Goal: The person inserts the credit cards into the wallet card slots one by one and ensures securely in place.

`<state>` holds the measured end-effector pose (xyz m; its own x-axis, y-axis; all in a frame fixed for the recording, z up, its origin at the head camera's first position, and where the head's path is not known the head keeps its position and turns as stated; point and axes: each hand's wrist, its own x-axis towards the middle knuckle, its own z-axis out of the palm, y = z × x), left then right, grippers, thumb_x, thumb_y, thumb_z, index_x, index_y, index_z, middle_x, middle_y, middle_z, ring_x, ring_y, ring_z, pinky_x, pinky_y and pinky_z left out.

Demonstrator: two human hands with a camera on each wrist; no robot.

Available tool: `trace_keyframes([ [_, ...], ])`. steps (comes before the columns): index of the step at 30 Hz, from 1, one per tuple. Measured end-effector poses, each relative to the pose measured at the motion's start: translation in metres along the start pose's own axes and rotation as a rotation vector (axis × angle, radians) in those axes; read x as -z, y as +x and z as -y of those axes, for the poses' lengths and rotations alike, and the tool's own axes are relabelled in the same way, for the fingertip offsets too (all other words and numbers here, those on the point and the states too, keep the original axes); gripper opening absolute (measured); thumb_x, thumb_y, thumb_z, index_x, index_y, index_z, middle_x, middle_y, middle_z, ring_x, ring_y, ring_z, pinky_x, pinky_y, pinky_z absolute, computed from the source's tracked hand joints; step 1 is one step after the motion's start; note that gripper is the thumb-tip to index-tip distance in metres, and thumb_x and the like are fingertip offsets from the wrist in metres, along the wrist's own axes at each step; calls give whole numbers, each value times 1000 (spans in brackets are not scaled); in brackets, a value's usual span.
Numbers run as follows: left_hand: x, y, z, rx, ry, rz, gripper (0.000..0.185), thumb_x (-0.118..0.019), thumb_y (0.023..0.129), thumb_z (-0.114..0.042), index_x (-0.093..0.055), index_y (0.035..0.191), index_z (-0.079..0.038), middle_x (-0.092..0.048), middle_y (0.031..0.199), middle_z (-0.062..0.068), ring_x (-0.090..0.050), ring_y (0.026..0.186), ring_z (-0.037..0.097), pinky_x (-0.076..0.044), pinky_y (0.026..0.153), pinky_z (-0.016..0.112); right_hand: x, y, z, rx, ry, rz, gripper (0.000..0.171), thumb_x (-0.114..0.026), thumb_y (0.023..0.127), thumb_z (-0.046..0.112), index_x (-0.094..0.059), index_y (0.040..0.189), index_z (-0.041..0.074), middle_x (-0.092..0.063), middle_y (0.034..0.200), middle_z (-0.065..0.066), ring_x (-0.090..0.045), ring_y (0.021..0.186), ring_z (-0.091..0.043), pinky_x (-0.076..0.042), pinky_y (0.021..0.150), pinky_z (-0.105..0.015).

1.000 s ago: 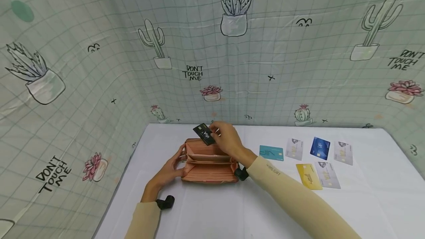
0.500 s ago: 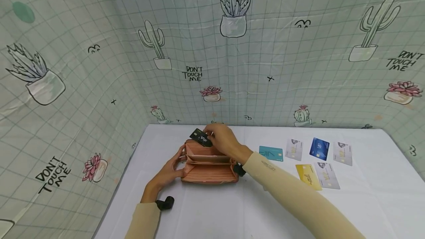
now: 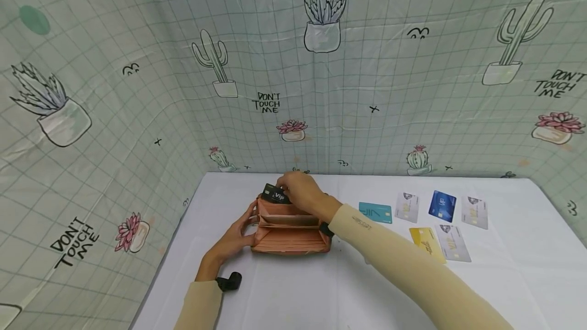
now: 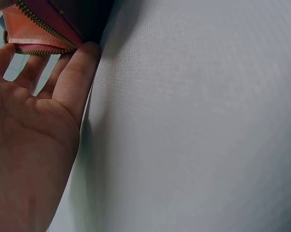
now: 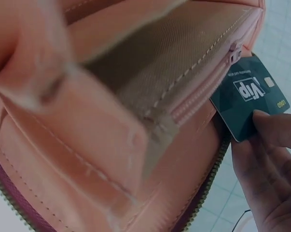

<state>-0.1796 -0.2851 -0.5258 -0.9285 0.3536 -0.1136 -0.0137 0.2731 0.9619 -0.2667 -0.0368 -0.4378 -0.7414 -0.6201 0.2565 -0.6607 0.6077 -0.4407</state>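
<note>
Right hand [image 3: 300,193] pinches dark VIP card [image 5: 246,99], partly inside pink wallet [image 3: 286,225]; left hand [image 3: 236,236], fingers relaxed, steadies it; six cards [image 3: 440,218] remain on desk [image 3: 321,289].

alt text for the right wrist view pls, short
Close-up of the right hand pinching a dark green VIP card by one corner at the far edge of an open pink wallet. The wallet's tan fabric lining and zipped inner pocket fill most of the frame, partly blurred.
</note>
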Motion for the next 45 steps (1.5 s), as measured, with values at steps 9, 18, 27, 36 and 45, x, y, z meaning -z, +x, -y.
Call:
trace_keyframes([
  [9, 0, -1, 0, 0, 11, 6, 104, -73, 91, -8, -9, 172, -20, -22, 172, 20, -29, 154, 42, -39, 114, 38, -3, 5, 9, 38, -119, 81, 21, -69, 98, -5, -82, 109, 7, -77, 106, -10, -74, 100, -24, -61, 84, -39],
  [18, -1, -1, -1, -8, 27, -5, 104, -72, 91, -7, -10, 173, -20, -23, 172, 20, -29, 153, 42, -33, 119, 50, -3, 12, 10, 72, -134, 167, 25, -68, 99, -6, -83, 113, 9, -78, 112, -8, -74, 105, -23, -61, 88, -37],
  [27, -3, -1, 0, 6, -22, -3, 109, -66, 82, 6, -9, 172, -18, -20, 172, 22, -28, 153, 42, -44, 106, 23, -6, 3, 2, 80, -29, 137, 30, -69, 99, -3, -77, 125, 10, -72, 114, -6, -72, 108, -24, -60, 90, -41],
  [36, -3, -1, 0, -24, -19, 5, 108, -67, 84, 3, -8, 172, -15, -20, 172, 25, -27, 153, 46, -43, 103, 17, -3, 4, -5, 62, 74, 195, 27, -71, 97, -4, -78, 121, 7, -73, 121, -9, -70, 115, -27, -57, 98, -42],
  [45, -2, -1, 1, -18, 3, 4, 108, -69, 85, -3, -7, 172, -15, -16, 174, 22, -26, 155, 46, -40, 112, 31, -4, 8, -10, 80, 107, 259, 32, -66, 98, -10, -80, 121, 6, -73, 110, -9, -71, 103, -25, -59, 89, -36],
])
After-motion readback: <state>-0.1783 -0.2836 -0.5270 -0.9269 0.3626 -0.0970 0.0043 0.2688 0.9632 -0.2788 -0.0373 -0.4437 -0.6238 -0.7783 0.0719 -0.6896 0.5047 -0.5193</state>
